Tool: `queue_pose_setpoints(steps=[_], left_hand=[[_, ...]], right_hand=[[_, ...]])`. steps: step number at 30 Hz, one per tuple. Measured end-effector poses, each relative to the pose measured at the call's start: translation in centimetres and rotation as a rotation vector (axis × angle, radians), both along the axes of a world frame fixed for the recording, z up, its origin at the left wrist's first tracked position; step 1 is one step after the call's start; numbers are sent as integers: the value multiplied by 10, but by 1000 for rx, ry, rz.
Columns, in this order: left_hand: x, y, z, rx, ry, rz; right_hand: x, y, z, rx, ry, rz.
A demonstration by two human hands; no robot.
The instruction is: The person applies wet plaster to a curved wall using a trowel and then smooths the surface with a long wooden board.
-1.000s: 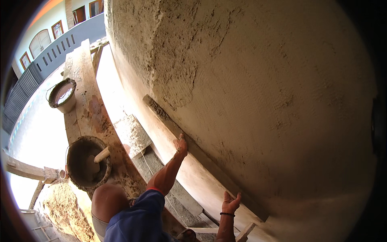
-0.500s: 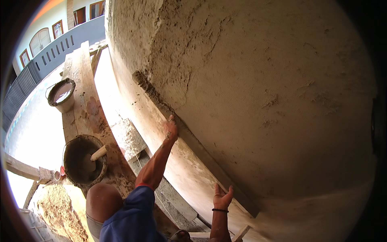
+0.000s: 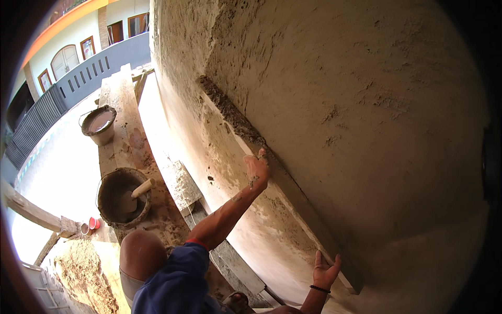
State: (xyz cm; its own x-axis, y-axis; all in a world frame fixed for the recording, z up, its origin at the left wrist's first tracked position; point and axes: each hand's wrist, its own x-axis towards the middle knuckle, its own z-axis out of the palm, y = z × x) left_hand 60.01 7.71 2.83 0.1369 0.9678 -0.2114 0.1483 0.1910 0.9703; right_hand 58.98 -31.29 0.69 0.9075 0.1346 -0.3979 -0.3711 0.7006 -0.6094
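Note:
A long straightedge board [image 3: 299,201] lies slantwise against the plastered wall [image 3: 397,172], its far end up and its near end low on the right. Wet mortar [image 3: 232,114] is heaped along the upper half of its edge. My left hand [image 3: 257,168] grips the board near its middle, with mortar smears on the wrist. Close to the lower end, my right hand [image 3: 325,272] holds the board's underside, thumb and fingers apart around the edge; a dark bead bracelet circles that wrist. Parts of both hands' grip are hidden behind the board.
Mortar-stained scaffold planks [image 3: 137,137] run along the left. On them stand a bucket of murky water [image 3: 102,135] and a dark mortar bucket [image 3: 111,222] with a wooden-handled tool [image 3: 142,188] in it. A crusted block [image 3: 184,188] lies beside the wall; a pole [image 3: 34,208] crosses at far left.
Both hands have pushed the board up and to the right across the wall. More mortar has gathered on its upper edge, and my left arm is stretched farther out. The view has shifted slightly.

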Motion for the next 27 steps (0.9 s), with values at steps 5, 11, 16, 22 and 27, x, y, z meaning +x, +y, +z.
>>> queue_pose_setpoints(steps=[5,11,16,22,27], left_hand=[[-1,-56,42,89,-180,-98],[-34,-135,98,18,-442,-214],[-75,-176,127,-105,-658,-386],[-134,-195,177,-239,-896,-372],[-177,-171,200,-361,-1061,-262]], right_hand=[[6,-56,23,-46,-25,-72],[-12,-137,72,-154,-79,-150],[-39,-170,139,-190,-325,-208],[-63,-169,254,-267,-688,-430],[-71,-93,340,-416,-837,-428]])
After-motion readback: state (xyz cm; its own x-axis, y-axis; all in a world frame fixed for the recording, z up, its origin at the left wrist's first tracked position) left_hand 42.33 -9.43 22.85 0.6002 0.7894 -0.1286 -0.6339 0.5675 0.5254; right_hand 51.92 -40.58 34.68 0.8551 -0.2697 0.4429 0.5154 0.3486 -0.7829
